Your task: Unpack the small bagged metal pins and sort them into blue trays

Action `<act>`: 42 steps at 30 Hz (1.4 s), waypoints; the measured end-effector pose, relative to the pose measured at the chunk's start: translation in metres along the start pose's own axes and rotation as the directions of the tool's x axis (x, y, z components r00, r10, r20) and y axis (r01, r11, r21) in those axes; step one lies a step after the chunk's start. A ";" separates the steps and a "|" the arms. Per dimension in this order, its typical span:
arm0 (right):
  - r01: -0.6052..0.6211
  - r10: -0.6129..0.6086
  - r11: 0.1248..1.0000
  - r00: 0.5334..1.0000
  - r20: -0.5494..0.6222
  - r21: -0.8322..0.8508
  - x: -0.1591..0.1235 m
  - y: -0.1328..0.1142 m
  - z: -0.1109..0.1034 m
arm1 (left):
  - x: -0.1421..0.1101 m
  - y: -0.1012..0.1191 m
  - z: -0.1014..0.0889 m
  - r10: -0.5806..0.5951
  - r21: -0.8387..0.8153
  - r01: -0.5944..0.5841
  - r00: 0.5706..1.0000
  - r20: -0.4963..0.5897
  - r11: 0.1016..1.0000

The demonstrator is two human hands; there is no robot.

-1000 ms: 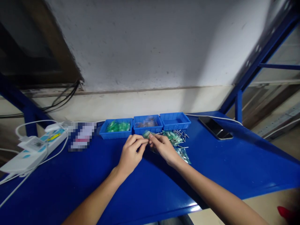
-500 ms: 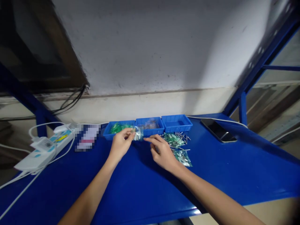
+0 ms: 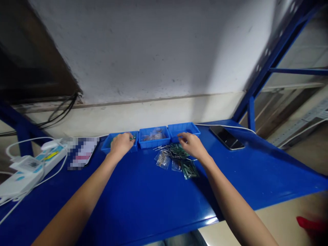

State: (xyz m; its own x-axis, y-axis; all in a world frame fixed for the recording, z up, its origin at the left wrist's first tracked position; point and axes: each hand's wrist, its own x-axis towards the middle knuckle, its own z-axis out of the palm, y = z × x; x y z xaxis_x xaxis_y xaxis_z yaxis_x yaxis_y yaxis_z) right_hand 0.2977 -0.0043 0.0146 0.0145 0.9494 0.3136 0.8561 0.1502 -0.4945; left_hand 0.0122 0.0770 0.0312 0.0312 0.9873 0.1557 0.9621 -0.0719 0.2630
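My left hand (image 3: 121, 143) is over the left blue bin (image 3: 105, 148), fingers closed, with a bit of a small green plastic bag (image 3: 132, 137) showing at the fingertips. That hand covers most of the bin's contents. My right hand (image 3: 192, 145) hovers at the front of the right blue bin (image 3: 183, 127), fingers bent and somewhat apart, with nothing visible in them. Below and left of it lies a pile of metal pins (image 3: 167, 150) and green packets. Just in front are a clear bag with small brownish parts (image 3: 163, 160) and a green bag of pale pieces (image 3: 190, 169).
The middle blue bin (image 3: 154, 142) holds clear plastic bags. A phone (image 3: 227, 137) lies to the right on the blue table (image 3: 143, 205). At the left are a white power strip (image 3: 33, 171) with cables and a blurred-out item (image 3: 83, 153). A wall stands behind.
My left hand has carried the small bag left and over the left bin. My right hand has moved away to the right, uncovering clear bags beside the pile. The camera view has shifted.
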 end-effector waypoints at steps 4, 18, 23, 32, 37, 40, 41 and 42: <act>-0.057 0.076 0.984 0.991 0.106 -0.167 -0.003 0.009 0.004 | -0.008 0.002 0.002 0.027 0.037 -0.026 0.999 -0.023 0.999; 0.258 -0.261 0.963 0.965 0.033 0.073 -0.013 -0.037 0.015 | -0.104 0.047 0.034 0.232 -0.827 -0.050 0.968 0.099 0.560; 0.407 -0.421 0.878 0.907 0.000 0.252 -0.026 -0.057 0.027 | -0.104 0.050 0.026 0.096 -0.931 0.342 0.930 0.355 0.128; 0.197 -0.157 0.856 0.980 -0.124 0.478 -0.030 -0.068 0.037 | -0.096 0.032 0.025 0.016 -0.907 -0.083 0.996 -0.084 0.412; -0.233 0.114 0.619 0.972 0.208 0.750 -0.029 -0.078 0.036 | -0.106 0.037 0.025 0.327 -0.504 -0.537 0.832 -0.447 0.677; -0.290 0.123 0.543 0.956 0.267 0.788 -0.029 -0.077 0.043 | -0.109 0.041 0.024 0.446 -0.409 -0.627 0.769 -0.457 0.663; -0.247 0.116 0.558 0.968 0.221 0.792 -0.029 -0.075 0.045 | -0.109 0.041 0.024 0.449 -0.432 -0.616 0.783 -0.431 0.659; -0.179 0.102 0.592 0.984 0.147 0.786 -0.029 -0.074 0.046 | -0.108 0.042 0.024 0.432 -0.485 -0.579 0.814 -0.389 0.655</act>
State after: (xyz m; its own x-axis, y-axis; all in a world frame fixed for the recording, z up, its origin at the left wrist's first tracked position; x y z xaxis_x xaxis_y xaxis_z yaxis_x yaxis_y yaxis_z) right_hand 0.2103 -0.0301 0.0045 0.0261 0.9899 0.1391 0.0980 0.1360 -0.9858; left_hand 0.0554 -0.0290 0.0026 0.3355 0.7176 0.6103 0.4809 -0.6876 0.5441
